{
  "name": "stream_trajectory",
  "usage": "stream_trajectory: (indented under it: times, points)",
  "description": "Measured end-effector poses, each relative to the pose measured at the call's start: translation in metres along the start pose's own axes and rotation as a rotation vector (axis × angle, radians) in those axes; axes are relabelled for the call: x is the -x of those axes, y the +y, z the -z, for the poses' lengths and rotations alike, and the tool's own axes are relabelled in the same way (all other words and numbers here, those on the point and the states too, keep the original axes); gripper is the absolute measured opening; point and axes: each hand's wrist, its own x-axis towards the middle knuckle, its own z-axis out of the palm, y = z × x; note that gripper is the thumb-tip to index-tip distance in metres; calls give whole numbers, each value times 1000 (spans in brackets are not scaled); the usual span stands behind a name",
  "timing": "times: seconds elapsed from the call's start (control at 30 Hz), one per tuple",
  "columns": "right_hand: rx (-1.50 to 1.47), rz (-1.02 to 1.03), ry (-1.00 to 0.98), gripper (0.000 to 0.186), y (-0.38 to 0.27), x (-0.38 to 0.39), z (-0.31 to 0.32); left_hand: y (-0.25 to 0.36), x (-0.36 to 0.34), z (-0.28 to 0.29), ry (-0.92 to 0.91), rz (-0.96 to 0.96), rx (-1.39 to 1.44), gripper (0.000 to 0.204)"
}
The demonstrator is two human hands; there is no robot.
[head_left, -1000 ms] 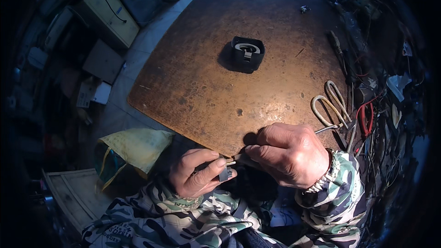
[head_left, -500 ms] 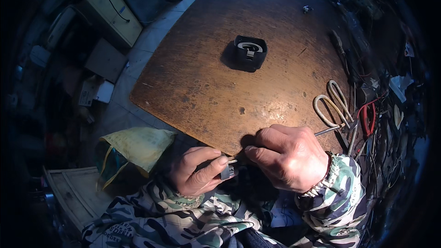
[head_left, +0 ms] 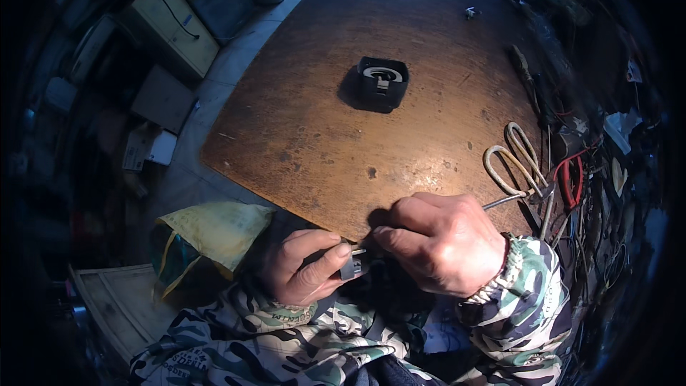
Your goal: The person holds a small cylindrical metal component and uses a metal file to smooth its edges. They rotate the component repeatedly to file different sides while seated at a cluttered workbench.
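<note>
Dark part (head_left: 347,270) is judged unfinished. Near the lower corner of the brown table (head_left: 300,129), the right hand (head_left: 446,246) is pinched, any held item hidden; at lower centre, the part is gripped by the left hand (head_left: 307,266); upper centre, a black housing (head_left: 383,99) is set apart; one metal prong (head_left: 359,251) is exposed.

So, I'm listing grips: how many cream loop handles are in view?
2: one loop nearer the right hand, the second loop beside it, farther right, both near the table's right side. More may be hidden in the dark clutter.
</note>
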Motion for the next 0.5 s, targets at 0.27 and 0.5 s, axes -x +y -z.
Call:
stream_trajectory:
  times: [0.27, 0.5]
  points:
    - [-19, 11, 12, 21, 3, 1, 0, -2, 1, -1, -2, -15, 31, 78]
    - [33, 36, -8, 23, -3, -5, 0, -10, 15, -5, -11, 0, 102, 81]
